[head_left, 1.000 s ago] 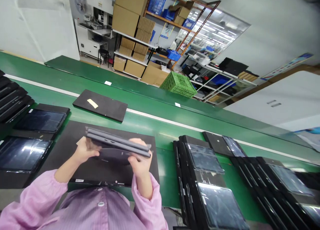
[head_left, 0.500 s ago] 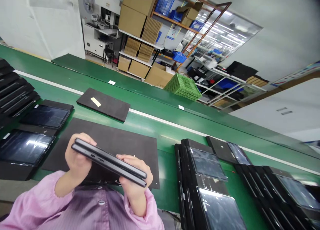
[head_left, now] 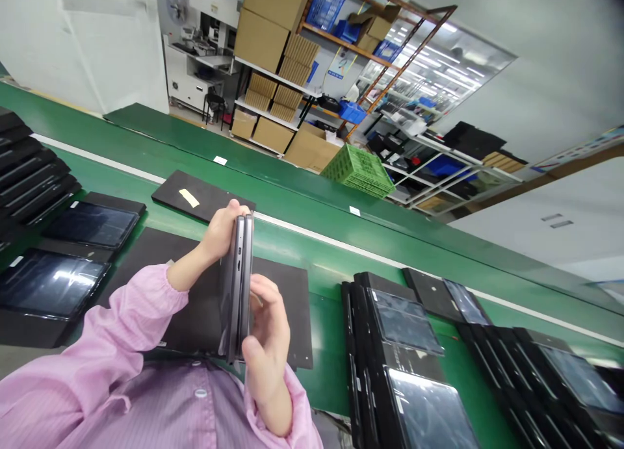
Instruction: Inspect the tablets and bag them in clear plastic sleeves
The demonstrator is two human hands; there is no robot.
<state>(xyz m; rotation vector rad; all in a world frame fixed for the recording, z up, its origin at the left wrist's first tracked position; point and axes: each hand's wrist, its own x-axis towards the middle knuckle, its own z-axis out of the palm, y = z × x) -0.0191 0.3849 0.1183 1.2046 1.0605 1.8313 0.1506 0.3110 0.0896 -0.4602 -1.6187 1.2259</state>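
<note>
Two thin dark grey tablet-like slabs point(head_left: 240, 286) stand on edge, lying flat against each other, with small ports along the edge facing me. My left hand point(head_left: 225, 230) is closed around their far end. Against their right side is my right hand point(head_left: 270, 332), its fingers loosely curved and thumb apart; the fingertips are at the surface, and I cannot tell how firmly they touch. Beneath is a large flat black board point(head_left: 287, 306) on the green bench point(head_left: 324, 319). A smaller black foam slab point(head_left: 180, 192) with a yellowish strip lies just beyond my left hand.
At left, black trays hold screens point(head_left: 53, 283) beside a pile of black trays point(head_left: 29, 169). On the right stand stacked trays with glossy screens point(head_left: 429, 403) and further rows point(head_left: 526, 371). Behind the bench are a green crate point(head_left: 358, 169) and shelves with cardboard boxes point(head_left: 260, 33).
The paired slabs have turned from lying across my view to pointing away from me. My left hand moved forward and right to their far end; my right hand loosened its hold.
</note>
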